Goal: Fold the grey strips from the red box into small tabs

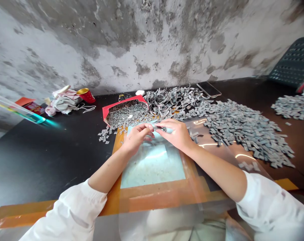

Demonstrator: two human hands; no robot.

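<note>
Above a pale blue sheet [152, 167], my two hands meet fingertip to fingertip. My left hand [139, 136] is closed in a pinch at the left end of a small grey strap piece [159, 128]. From the other side, the thumb and fingers of my right hand [177, 133] grip the same piece; its details are too small to make out. Just beyond lies an open red box [125, 100] full of small square grey buckle-like pieces [128, 112], several of them spilled at its left corner. Loose grey strips [177, 100] are heaped behind my right hand.
A large pile of short grey tabs [247, 129] spreads to the right, with another pile [294, 106] farther off. A phone [209, 89] lies near the wall. At left are a red cup [86, 95], crumpled cloth [65, 100] and a clear tube [18, 108]. Clear plastic film [162, 201] covers the front edge.
</note>
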